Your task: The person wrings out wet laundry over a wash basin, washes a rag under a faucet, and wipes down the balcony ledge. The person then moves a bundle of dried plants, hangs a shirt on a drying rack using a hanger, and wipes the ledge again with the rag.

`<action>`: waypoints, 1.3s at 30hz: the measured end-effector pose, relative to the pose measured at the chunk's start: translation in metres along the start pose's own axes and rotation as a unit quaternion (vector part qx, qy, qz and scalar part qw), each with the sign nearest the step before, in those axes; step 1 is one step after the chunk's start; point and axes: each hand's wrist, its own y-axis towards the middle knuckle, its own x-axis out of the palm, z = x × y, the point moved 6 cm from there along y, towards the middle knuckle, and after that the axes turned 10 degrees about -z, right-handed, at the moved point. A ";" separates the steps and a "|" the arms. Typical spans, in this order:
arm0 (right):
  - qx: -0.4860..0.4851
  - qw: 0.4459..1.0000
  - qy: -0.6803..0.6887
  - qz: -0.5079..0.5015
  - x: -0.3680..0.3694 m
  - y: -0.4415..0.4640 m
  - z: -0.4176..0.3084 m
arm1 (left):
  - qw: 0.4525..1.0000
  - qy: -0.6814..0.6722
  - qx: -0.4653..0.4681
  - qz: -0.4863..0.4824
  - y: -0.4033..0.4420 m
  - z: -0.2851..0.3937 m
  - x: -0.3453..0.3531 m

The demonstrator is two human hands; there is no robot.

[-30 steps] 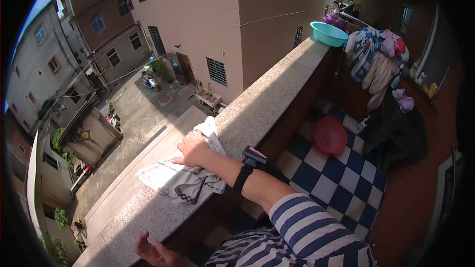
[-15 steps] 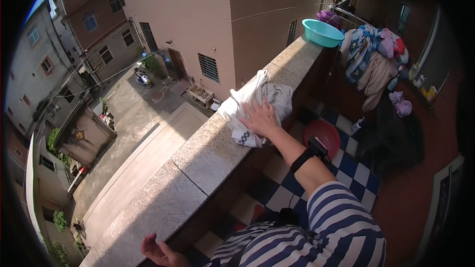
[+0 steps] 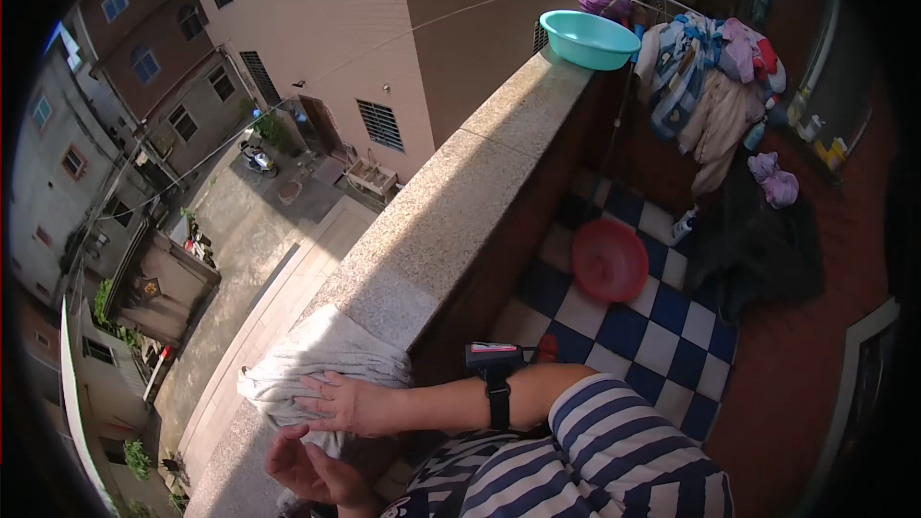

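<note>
A crumpled white cloth (image 3: pixel 331 355) lies on top of the stone ledge (image 3: pixel 470 177), in the near part of the view. My right hand (image 3: pixel 345 405) presses flat on the cloth with its fingers spread. Just below it, my left hand (image 3: pixel 317 470) is raised near the ledge's inner edge, thumb and fingers apart and holding nothing. A dark strap with a small device (image 3: pixel 497 374) is on my right forearm.
A turquoise basin (image 3: pixel 590 43) stands at the ledge's far end. Clothes and bedding (image 3: pixel 705 86) hang beside it. A red basin (image 3: pixel 610 261) and a white bottle (image 3: pixel 684 225) are on the checkered floor. Beyond the ledge is a drop to a courtyard (image 3: pixel 230 216).
My right hand has slid the cloth along the ledge toward me, down and left in view. The view has shifted slightly. My left hand is now close to the right one.
</note>
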 end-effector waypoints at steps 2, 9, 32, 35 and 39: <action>-0.001 0.997 0.016 -0.076 -0.033 -0.041 0.049 | 0.999 -0.003 -0.005 0.047 0.000 -0.003 0.038; 0.204 0.962 -0.085 -0.162 -0.181 -0.229 0.273 | 0.996 -0.050 -0.072 -0.016 0.004 -0.015 0.180; 0.545 0.372 0.396 0.638 -0.401 -0.533 0.524 | 0.894 0.129 -0.015 -0.430 0.073 -0.014 0.448; 0.589 0.354 0.378 0.621 -0.400 -0.556 0.552 | 0.855 0.241 0.010 -0.459 0.075 -0.021 0.488; 0.472 0.339 0.432 0.690 -0.405 -0.578 0.561 | 0.792 0.359 -0.111 -0.482 0.081 -0.055 0.543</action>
